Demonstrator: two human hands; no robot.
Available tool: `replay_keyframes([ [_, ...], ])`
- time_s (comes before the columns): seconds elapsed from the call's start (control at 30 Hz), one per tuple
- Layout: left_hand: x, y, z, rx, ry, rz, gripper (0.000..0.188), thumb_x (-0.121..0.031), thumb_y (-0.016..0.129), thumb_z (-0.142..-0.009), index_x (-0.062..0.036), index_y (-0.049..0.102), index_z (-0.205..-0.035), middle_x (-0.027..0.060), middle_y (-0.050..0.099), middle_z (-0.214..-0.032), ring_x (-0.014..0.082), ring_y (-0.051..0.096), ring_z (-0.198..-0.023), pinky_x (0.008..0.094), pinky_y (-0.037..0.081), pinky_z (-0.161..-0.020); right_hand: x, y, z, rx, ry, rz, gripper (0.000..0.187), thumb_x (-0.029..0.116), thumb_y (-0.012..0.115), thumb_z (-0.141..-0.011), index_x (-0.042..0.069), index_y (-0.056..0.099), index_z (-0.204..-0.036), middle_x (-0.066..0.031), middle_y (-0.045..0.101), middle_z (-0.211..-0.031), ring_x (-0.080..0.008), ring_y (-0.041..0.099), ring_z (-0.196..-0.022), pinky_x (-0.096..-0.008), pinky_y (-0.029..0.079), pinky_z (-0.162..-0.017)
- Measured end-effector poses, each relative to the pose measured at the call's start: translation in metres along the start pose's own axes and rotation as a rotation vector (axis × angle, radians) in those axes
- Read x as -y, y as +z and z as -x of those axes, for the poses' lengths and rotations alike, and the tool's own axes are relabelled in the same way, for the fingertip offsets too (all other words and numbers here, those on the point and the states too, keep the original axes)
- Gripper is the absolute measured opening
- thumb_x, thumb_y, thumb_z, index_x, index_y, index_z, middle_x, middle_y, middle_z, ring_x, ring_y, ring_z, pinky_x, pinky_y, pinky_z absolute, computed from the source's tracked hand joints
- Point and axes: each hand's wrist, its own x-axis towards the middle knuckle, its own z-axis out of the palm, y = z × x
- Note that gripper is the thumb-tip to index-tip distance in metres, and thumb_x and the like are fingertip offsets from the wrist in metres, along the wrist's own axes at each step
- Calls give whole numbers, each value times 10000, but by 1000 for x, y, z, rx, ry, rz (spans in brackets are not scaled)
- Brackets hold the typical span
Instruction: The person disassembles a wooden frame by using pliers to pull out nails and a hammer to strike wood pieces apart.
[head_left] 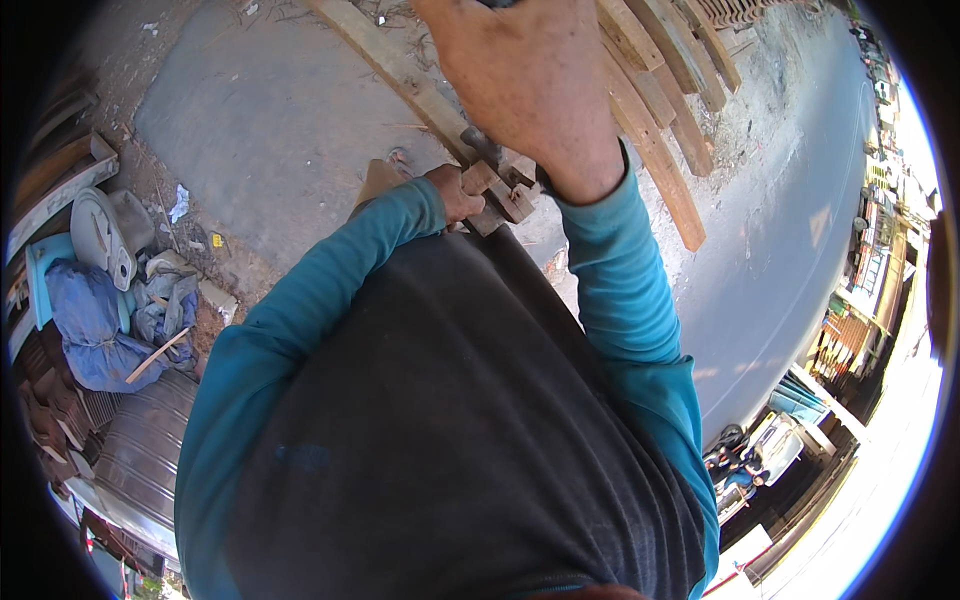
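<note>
My left hand [452, 194] is closed on the end of a short wood block [481, 178], low in front of my body. Right beside it lies another notched wood piece [516, 203]. A long timber beam [395, 70] runs from these pieces toward the far left. My right hand [530, 90] is raised above them, close to the camera, with its fingers bent at the upper edge. A bit of something dark [492, 3] shows at that hand; most of it is cut off by the frame, so its kind is hidden.
Several timber beams [655, 150] lie at the far right on rough ground, beside a paved road [780, 240]. To the left are a blue plastic bundle [88, 320], a grey plastic chair [100, 235] and stacked roof tiles [55, 405]. A parked vehicle [778, 445] stands at the lower right.
</note>
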Motion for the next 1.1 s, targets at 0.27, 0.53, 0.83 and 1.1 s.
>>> replay_keyframes([
  [0.27,-24,-3,16,114,-26,93,400,-340,706,-845,45,667,-945,121,659,-660,206,648,-529,340,525,-481,-53,63,-37,283,210,236,422,328,675,-912,-92,686,-947,-353,672,-915,-513,660,-959,-531,531,-856],
  [0.53,5,3,21,-403,433,-131,984,-593,815,-763,36,382,-1383,257,680,-1053,328,715,-856,401,582,-646,-19,35,-102,396,143,378,439,390,671,-919,-49,667,-944,-215,653,-741,-373,653,-696,-485,516,-676],
  [0.83,-71,-57,42,-149,437,-184,415,-405,576,-1006,-39,639,-1191,239,700,-1055,428,681,-1004,474,547,-811,35,-26,-80,-327,52,-168,517,490,676,-952,-20,640,-876,-88,573,-681,-172,521,-673,-385,464,-646],
  [1.1,-28,-35,72,-45,774,-215,481,-381,483,-1040,-65,543,-1397,205,702,-984,342,701,-770,434,552,-676,38,-47,3,-347,174,-237,377,366,627,-1009,30,619,-839,-22,514,-679,-118,482,-683,-303,397,-620],
])
